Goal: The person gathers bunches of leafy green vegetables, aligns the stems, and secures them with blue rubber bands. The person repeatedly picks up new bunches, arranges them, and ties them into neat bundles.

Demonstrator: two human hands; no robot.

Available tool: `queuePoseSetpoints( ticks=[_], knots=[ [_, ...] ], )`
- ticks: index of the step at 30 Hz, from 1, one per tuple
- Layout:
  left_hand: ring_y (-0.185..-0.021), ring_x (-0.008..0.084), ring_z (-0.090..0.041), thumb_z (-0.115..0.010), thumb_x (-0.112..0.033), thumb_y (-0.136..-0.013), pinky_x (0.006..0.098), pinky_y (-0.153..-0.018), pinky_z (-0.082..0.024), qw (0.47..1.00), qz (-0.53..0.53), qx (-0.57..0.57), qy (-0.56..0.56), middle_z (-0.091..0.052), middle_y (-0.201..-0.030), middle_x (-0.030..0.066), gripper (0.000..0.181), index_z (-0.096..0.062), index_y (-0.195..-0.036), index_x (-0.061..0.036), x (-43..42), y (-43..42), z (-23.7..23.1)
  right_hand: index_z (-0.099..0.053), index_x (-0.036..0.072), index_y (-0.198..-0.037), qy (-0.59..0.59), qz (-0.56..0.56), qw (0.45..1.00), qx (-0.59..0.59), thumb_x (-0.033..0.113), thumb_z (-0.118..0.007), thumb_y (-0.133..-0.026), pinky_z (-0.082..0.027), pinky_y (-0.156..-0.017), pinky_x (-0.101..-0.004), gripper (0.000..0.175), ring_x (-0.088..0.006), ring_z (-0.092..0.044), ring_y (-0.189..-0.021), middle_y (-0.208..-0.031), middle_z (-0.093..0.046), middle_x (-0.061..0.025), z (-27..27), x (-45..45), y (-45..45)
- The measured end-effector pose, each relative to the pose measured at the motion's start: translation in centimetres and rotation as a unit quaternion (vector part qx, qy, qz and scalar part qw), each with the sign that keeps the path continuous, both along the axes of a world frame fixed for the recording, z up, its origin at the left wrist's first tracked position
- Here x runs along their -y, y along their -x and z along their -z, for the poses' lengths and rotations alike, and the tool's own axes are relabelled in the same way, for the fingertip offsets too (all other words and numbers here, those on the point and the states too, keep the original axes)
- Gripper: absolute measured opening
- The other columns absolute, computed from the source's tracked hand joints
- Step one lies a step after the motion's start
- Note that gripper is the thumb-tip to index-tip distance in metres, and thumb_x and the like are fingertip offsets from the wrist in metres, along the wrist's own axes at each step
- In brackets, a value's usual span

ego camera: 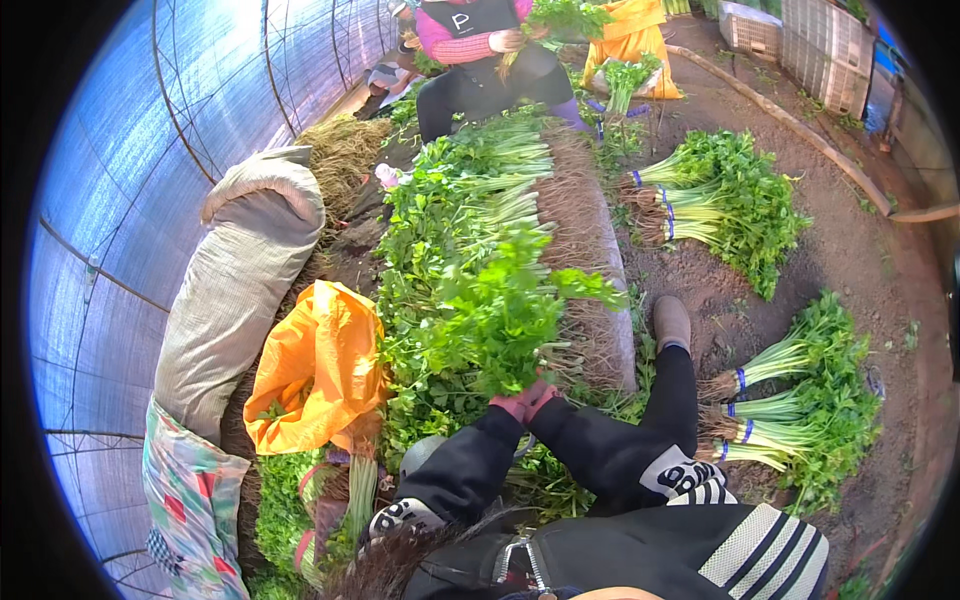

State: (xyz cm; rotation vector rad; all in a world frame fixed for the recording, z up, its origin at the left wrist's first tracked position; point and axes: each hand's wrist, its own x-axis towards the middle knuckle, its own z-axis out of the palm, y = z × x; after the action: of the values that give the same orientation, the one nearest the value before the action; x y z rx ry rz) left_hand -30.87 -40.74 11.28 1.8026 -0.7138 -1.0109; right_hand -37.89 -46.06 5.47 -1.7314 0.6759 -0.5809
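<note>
My left hand and my right hand are close together in front of me, pink at the wrists, below black sleeves. Both are at the base of a leafy green celery bunch, whose leaves point away from me and hide most of the fingers. The bunch stands over a long row of loose celery plants lying side by side, their leaves to the left and stringy roots to the right. Whether one hand or both grip the stalks is not plain.
Tied celery bunches lie on soil at right, with more bunches beyond. An orange sack and a rolled cover are at left. A co-worker sits at the row's far end. Crates stand at upper right.
</note>
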Motion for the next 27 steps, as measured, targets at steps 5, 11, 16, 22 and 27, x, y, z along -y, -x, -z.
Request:
queuePoseSetpoints(
  ticks=[5, 11, 16, 22, 27],
  knots=[
    [-0.092, 0.0159, -0.059, -0.075, -0.032, -0.069, 0.0283, -0.080, -0.046, 0.994, -0.047, -0.101, 0.016, -0.064, -0.100, 0.0059, 0.051, -0.058, -0.108, -0.0036, 0.4, -1.0, 0.2, -0.056, 0.005, -0.103, 0.253, -0.143, 0.954, -0.080, 0.025, -0.064, -0.069, -0.045, -0.084, -0.0389, 0.040, -0.0337, -0.060, -0.085, -0.083, -0.063, -0.0162, -0.9, 1.6, -0.6],
    [-0.087, 0.0167, -0.059, -0.072, -0.018, -0.073, 0.0281, -0.079, -0.047, 0.978, -0.087, -0.106, 0.156, -0.063, -0.098, 0.0071, 0.035, -0.061, -0.103, -0.0024, 1.7, -1.1, -1.0, -0.056, 0.001, -0.096, 0.054, -0.002, 0.998, -0.029, 0.030, -0.066, -0.067, -0.040, -0.089, -0.0387, 0.042, -0.0356, -0.054, -0.091, -0.102, -0.057, -0.0221, -4.6, 1.8, 0.2],
    [-0.096, 0.0196, -0.056, -0.058, -0.016, -0.082, 0.0318, -0.086, -0.045, 0.948, -0.089, -0.118, 0.281, -0.059, -0.106, 0.0100, 0.032, -0.056, -0.110, 0.0006, 3.1, -5.2, -3.7, -0.038, 0.000, -0.127, 0.006, 0.003, 0.965, 0.262, 0.022, -0.073, -0.069, -0.040, -0.091, -0.0373, 0.071, -0.0305, -0.050, -0.109, -0.118, -0.049, -0.0189, -8.2, 2.4, 0.0],
    [-0.113, 0.0353, -0.047, -0.056, -0.026, -0.078, 0.0555, -0.100, -0.030, 0.763, -0.116, -0.315, 0.552, -0.057, -0.114, 0.0119, 0.029, -0.059, -0.100, -0.0068, -2.5, -9.4, -11.9, -0.054, 0.001, -0.112, 0.178, 0.154, 0.948, 0.213, 0.017, -0.065, -0.078, -0.041, -0.089, -0.0336, 0.040, -0.0245, -0.054, -0.099, -0.106, -0.056, -0.0146, -9.5, 3.7, 5.5],
    [-0.111, 0.0321, -0.050, -0.061, -0.017, -0.071, 0.0601, -0.099, -0.029, 0.699, -0.133, -0.293, 0.639, -0.060, -0.105, 0.0071, 0.025, -0.060, -0.096, -0.0120, -7.4, -11.2, -16.2, -0.062, 0.000, -0.097, 0.018, 0.131, 0.970, 0.205, 0.014, -0.064, -0.080, -0.045, -0.080, -0.0301, 0.022, -0.0212, -0.058, -0.085, -0.090, -0.061, -0.0120, -11.2, 1.4, 7.5]
  ],
)
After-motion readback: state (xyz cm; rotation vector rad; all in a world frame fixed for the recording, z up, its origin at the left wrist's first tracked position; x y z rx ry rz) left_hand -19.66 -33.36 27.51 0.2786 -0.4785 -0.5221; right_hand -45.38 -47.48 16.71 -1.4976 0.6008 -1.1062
